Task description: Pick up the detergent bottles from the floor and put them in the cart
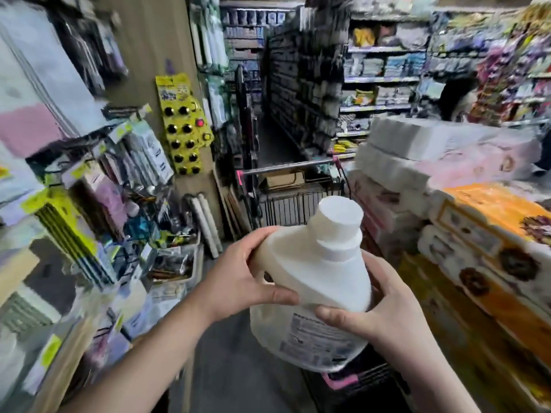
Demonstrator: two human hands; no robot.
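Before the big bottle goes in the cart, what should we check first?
1. Left hand grips the bottle by its handle side: ok.
2. Right hand grips the bottle's body: ok.
3. Cap is on: ok. Screwed tight: cannot tell.
4. Bottle is held over the cart: ok, it seems so.
5. Free room right under the bottle: cannot tell, the bottle hides it.
6. Cardboard at the cart's far end is away from the bottle: ok.
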